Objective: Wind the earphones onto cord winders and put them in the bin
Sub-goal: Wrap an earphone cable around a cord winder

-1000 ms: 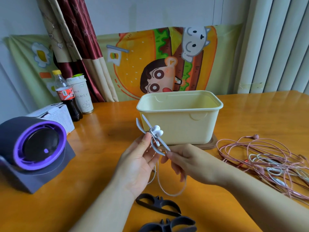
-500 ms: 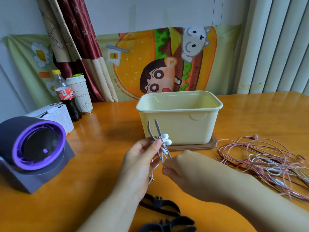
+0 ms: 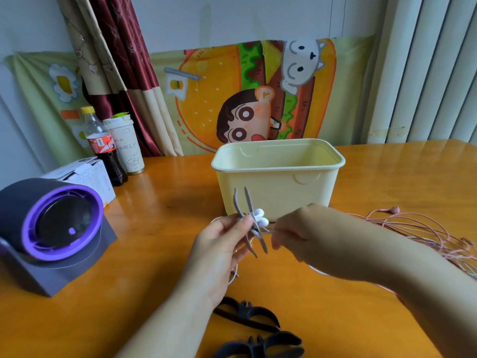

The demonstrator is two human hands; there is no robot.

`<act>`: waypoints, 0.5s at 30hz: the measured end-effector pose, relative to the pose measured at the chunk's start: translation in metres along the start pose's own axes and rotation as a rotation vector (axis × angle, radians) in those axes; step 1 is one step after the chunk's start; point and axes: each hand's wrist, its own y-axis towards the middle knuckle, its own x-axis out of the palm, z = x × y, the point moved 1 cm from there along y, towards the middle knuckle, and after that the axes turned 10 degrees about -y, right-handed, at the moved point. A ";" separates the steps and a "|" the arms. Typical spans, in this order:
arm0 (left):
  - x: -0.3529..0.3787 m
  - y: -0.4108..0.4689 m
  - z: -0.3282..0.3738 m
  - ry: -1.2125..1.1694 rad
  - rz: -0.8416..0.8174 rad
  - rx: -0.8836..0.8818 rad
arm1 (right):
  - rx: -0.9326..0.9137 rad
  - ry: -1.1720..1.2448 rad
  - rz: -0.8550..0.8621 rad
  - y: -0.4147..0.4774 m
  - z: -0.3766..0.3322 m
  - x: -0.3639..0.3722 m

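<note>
Two black cord winders lie nearest on the tabletop. The left hand holds the grey winder in a pinching grip, near upright, earbuds at its waist; the right hand pinches the cord just beside. The bin stands straight beyond.

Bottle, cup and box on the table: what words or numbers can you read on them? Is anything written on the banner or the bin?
Bottle: white marks on the red label, too blurred to read.
Cup: handwritten Chinese characters, too small to read surely.
Box: tiny print, too small to read.
Banner: pictures only, no words.
Bin: no writing shows.
</note>
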 end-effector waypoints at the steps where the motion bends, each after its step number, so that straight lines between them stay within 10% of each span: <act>1: 0.001 -0.001 0.000 0.095 0.000 0.032 | -0.004 -0.002 0.034 0.000 0.002 -0.003; 15: 0.013 -0.015 0.002 0.506 -0.274 0.191 | 0.125 0.580 0.374 0.006 0.033 -0.020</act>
